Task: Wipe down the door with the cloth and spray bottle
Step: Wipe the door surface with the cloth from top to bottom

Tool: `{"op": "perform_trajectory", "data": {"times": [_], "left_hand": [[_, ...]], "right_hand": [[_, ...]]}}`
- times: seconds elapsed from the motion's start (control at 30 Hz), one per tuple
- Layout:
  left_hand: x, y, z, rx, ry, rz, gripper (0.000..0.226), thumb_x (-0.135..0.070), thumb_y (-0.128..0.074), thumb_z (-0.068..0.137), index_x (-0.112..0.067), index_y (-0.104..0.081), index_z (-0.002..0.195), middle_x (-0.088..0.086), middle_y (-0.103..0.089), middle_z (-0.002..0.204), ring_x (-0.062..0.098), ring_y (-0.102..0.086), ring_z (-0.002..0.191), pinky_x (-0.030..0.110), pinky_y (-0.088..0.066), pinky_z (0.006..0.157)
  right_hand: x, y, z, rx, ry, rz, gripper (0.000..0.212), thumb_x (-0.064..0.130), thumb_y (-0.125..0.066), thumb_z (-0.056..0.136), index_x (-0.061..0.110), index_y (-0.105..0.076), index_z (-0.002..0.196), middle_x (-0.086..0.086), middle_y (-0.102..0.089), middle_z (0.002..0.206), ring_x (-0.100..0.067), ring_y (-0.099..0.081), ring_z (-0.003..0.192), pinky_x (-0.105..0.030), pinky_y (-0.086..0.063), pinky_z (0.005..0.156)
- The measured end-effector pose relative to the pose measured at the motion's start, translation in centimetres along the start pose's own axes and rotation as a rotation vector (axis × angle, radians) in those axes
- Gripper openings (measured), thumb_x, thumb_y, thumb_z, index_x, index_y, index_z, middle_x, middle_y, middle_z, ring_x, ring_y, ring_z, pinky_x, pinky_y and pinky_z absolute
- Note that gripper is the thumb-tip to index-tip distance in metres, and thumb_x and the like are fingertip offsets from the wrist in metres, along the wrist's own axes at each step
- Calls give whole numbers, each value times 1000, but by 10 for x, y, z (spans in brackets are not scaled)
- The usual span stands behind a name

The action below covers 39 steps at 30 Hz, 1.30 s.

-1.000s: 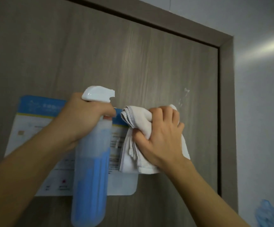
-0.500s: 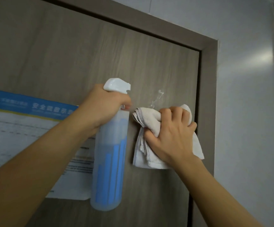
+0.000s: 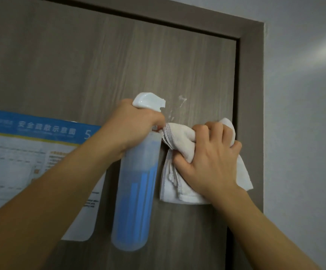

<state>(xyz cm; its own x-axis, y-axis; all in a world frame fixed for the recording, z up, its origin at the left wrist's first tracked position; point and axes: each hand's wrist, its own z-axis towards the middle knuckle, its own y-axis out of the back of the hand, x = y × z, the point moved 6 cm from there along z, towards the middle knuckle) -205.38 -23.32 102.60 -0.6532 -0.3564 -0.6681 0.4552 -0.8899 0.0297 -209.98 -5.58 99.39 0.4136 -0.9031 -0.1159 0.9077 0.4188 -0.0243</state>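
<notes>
A grey-brown wood-grain door (image 3: 119, 61) fills most of the view. My left hand (image 3: 133, 125) grips the neck of a translucent spray bottle (image 3: 136, 193) with blue liquid and a white trigger head pointing right at the door. My right hand (image 3: 211, 158) grips a bunched white cloth (image 3: 179, 141) and holds it against the door near its right edge. White foam streaks (image 3: 181, 102) show on the door just above the cloth.
A blue-and-white printed notice (image 3: 27, 151) is stuck on the door at the left, partly behind my left arm. The dark door frame (image 3: 252, 94) runs along the top and right, with a pale wall (image 3: 304, 114) beyond it.
The view has shifted left to right along the door. Both hands stay raised together; the bottle and cloth now sit close to the door's right edge, under the foam streaks.
</notes>
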Motion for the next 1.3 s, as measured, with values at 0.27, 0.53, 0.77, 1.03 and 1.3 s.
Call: {"op": "perform_trajectory", "data": {"times": [0.27,0.53,0.77,1.03,1.3], "left_hand": [[-13,5,2,55,-36,-1,21,-25,-71,52,-9,-71,65,21,-75,83,35,-70,76,58,-58,81],[-1,8,-3,131,10,16,22,-25,-73,52,-11,-75,70,23,-76,93,42,-73,97,66,-55,90],[-3,21,3,99,-60,13,33,-23,-73,54,-3,-74,79,22,-75,93,38,-73,89,50,-59,87],[10,51,34,91,-41,-27,37,-37,-79,36,-15,-74,65,27,-73,97,47,-71,99,64,-52,97],[24,69,42,115,-10,-37,37,-38,-80,35,-18,-74,65,29,-72,102,47,-70,101,65,-51,98]], "right_hand": [[2,1,-9,-18,-20,0,47,58,-47,73,18,-52,97,-5,-51,104,-28,-43,94,-39,-27,71],[8,1,-36,6,-3,10,48,58,-51,70,18,-54,95,-5,-50,103,-28,-43,94,-39,-27,71],[24,-4,-13,24,1,-14,47,61,-49,72,20,-50,95,-5,-49,103,-28,-42,93,-39,-26,70],[36,-19,114,-15,-59,-51,56,65,-42,82,19,-45,114,-8,-40,119,-30,-38,111,-45,-25,80],[38,-19,112,-56,-65,-51,54,64,-43,81,17,-44,109,-7,-41,116,-30,-38,109,-44,-26,79]]}}
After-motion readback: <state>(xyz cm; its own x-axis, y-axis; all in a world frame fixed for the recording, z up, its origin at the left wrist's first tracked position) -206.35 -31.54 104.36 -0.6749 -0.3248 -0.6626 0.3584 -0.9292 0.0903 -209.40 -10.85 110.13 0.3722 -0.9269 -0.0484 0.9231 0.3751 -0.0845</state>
